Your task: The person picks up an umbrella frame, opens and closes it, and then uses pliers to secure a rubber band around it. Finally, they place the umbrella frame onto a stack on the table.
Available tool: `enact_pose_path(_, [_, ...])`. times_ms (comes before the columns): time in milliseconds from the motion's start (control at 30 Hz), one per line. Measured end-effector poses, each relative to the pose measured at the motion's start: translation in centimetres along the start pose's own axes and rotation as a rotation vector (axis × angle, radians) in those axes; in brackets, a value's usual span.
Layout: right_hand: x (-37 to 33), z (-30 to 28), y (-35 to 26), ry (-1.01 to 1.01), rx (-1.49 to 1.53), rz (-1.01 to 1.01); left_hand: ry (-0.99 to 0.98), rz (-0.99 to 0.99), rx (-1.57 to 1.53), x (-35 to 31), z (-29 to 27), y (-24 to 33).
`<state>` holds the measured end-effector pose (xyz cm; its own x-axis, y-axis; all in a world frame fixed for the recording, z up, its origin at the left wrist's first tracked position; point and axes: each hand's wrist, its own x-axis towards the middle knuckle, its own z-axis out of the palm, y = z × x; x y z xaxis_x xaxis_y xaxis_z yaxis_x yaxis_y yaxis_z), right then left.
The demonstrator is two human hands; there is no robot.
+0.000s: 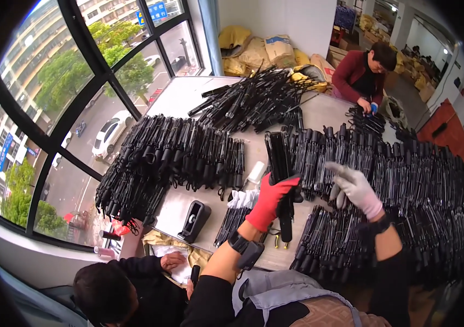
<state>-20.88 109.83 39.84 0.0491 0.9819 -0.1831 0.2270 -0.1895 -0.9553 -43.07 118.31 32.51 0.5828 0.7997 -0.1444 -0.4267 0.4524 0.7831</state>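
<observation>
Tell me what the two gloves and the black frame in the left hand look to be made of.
Left hand's red glove: matte, seemingly knit fabric, possibly coated.
Right hand's white glove: soft knit fabric, going by its dull, slightly wrinkled surface.
Black folded frame: thin ribs with a slight sheen, likely painted metal; the thicker lower end may be plastic.

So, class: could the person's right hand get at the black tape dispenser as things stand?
Probably not directly: the right hand is over the black frames, and the left hand, gripping a folded frame, lies between it and the tape dispenser.

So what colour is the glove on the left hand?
Red, on the left hand gripping a black folded frame; head view.
</observation>
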Motion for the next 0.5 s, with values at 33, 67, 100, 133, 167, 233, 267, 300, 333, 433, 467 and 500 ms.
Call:
enact_pose_path(33, [0.4,-0.2,-1.7,-0.093,-0.215,-0.007,-0.006,-0.006,0.087,-0.4,0.1,0.3])
enact_pose_path(67, [0.7,-0.1,-3.5,-0.08,-0.21,0.0,-0.016,-0.017,0.089,-0.8,0.0,0.6])
enact_pose_path(100, [1.4,0.2,-4.8,-0.074,-0.493,-0.209,-0.03,-0.024,0.137,-1.2,-0.5,0.9])
enact_pose_path(133, [2.3,0.8,-5.8,-0.069,-0.773,-0.417,-0.042,-0.033,0.183,-1.3,-1.0,0.9])
enact_pose_path(167, [2.8,1.8,-6.9,-0.064,-0.767,-0.406,-0.064,-0.04,0.229,-1.5,-1.2,0.9])
enact_pose_path(233, [3.9,4.5,-8.9,-0.113,-1.16,-0.532,-0.05,0.0,0.325,-1.5,-1.7,0.3])
enact_pose_path(267, [4.3,5.2,-9.5,-0.14,-1.359,-0.597,-0.031,0.058,0.419,-1.5,-2.1,0.0])
enact_pose_path(300, [4.9,5.6,-9.7,-0.141,-1.353,-0.587,-0.011,0.116,0.513,-1.6,-2.4,-0.3])
enact_pose_path(333, [5.8,5.9,-9.6,-0.202,-1.421,-0.57,-0.012,0.104,0.513,-1.7,-2.9,-0.4])
enact_pose_path(433, [7.7,7.1,-8.0,-0.349,-1.541,-0.542,-0.044,0.152,0.598,-2.0,-4.9,-0.1])
enact_pose_path(467, [8.3,7.4,-7.0,-0.429,-1.219,-0.289,-0.028,0.14,0.599,-2.3,-5.6,0.1])
enact_pose_path(500, [9.0,7.6,-5.8,-0.501,-0.891,-0.044,-0.007,0.09,0.516,-2.6,-6.2,0.2])
